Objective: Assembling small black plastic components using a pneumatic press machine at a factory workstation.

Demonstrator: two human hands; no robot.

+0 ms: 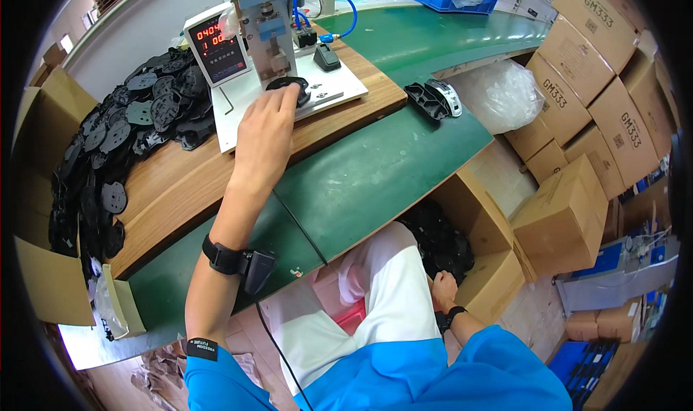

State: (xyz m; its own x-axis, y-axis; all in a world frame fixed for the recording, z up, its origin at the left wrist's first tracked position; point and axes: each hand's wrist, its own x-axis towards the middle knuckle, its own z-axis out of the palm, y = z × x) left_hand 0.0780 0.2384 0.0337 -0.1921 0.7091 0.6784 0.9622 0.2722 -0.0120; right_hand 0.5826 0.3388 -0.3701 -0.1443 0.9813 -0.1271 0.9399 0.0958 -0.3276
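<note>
My left hand [266, 133] reaches onto the white base plate [339, 86] of a bench press [268, 39]. Its fingers are closed on a black plastic part [296, 89] lying under the press head; the hand hides some of that part. Down at the right, beside my knee, my right hand [444, 290] is at the near side of an open cardboard box [494, 284] holding black parts [437, 241]. The fingers of that hand are curled, and whatever they may hold cannot be made out.
A heap of black plastic parts [155, 104] lies left of the press, beside a digital display box [216, 46]. A black and silver part [434, 99] rests on the green table [375, 172]. Stacked cartons [577, 86] and a clear plastic bag [498, 97] stand at the right.
</note>
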